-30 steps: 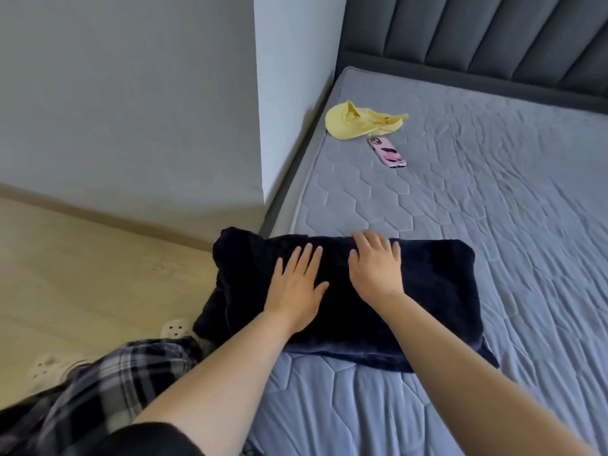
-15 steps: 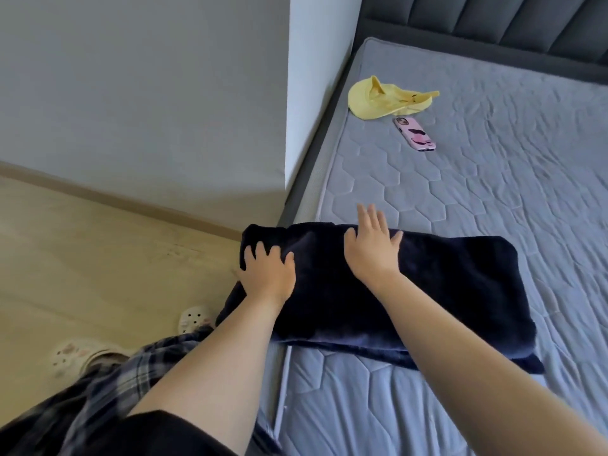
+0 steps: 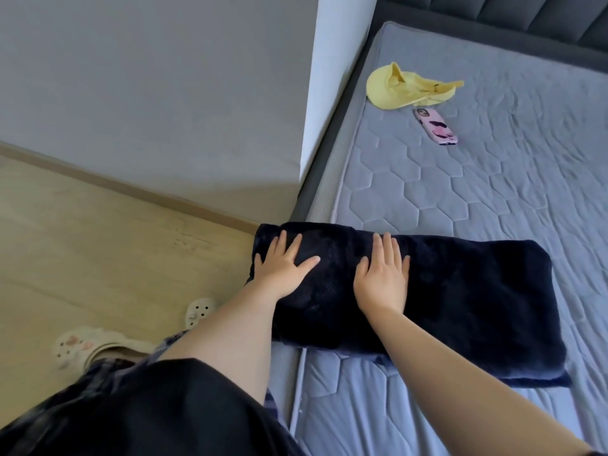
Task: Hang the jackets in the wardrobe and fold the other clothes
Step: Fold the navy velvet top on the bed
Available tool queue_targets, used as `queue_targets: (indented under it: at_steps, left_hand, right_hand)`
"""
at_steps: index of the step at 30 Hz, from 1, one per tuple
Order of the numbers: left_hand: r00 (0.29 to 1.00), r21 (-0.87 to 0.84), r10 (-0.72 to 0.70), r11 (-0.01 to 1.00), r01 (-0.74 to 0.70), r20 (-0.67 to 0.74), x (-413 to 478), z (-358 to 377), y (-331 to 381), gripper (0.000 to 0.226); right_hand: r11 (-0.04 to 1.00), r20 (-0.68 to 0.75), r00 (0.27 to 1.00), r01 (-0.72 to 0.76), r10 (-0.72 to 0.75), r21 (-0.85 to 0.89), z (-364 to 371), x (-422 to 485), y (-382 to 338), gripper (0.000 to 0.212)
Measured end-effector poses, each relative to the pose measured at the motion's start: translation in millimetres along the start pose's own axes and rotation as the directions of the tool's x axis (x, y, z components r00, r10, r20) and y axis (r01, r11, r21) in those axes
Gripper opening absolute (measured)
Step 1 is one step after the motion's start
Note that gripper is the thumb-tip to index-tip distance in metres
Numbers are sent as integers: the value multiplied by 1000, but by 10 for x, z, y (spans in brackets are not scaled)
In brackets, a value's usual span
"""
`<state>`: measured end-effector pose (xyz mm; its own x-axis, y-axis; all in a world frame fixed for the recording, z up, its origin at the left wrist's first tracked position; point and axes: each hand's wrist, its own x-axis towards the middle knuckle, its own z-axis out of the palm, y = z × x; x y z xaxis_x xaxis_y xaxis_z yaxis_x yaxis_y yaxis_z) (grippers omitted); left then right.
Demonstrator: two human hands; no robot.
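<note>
Grey mattress (image 3: 493, 199), folded navy garment (image 3: 460, 291) under left hand (image 3: 283, 268) and right hand (image 3: 381, 281), fingers flat, released.

yellow cap (image 3: 406, 90) near mattress (image 3: 493, 199) head end; pink phone (image 3: 436, 126) just beside it. pale clogs (image 3: 200, 307) on wood floor (image 3: 82, 241).

I get soft, even daylight, bright on the white wall corner (image 3: 332, 93). The grey wall (image 3: 148, 93) beside it sits in shade. The navy folded garment (image 3: 444, 291) reads nearly black, folds lost. Wide-angle bending at the edges (headboard (image 3: 526, 14) curves). Dark sleeve (image 3: 148, 416) blurred.
</note>
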<state>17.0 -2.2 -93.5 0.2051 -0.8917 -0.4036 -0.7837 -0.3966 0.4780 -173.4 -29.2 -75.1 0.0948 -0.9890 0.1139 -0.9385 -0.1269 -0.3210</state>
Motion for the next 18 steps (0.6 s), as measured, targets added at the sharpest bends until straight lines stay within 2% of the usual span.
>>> queue_targets:
  at_steps: [2, 4, 7, 9, 12, 16, 18]
  left_hand:
    - [996, -118, -94, 989, 92, -11, 42, -31, -102, 90]
    - [967, -304, -253, 921, 242, 2, 42, -25, -173, 105]
    - [911, -630, -404, 687, 362, 82, 47, -48, -252, 115]
    - [887, -656, -428, 622, 427, 172, 49, -106, -309, 111]
    - [882, -650, -393, 603, 461, 261, 52, -192, -339, 86]
    - [901, -674, -393, 618, 406, 182, 27, -400, -247, 66]
    - [911, -717, -393, 599, 357, 126, -15, -565, -168, 62]
  right_hand:
    - [1000, -13, 1000, 0, 0, 8, 13, 1, 0, 56]
    - [1000, -33, 999, 3, -3, 20, 27, -24, -1, 56]
    - [999, -56, 998, 10, -8, 43, 51, -54, 1, 56]
    - [997, -62, 998, 13, -8, 79, 69, -32, 11, 56]
    - [994, -44, 999, 1, 4, 108, 76, -6, 21, 56]
    - [992, 25, 1000, 4, -7, 125, -29, 77, -34, 55]
    - [947, 99, 995, -56, 26, 315, -186, 112, -73, 53]
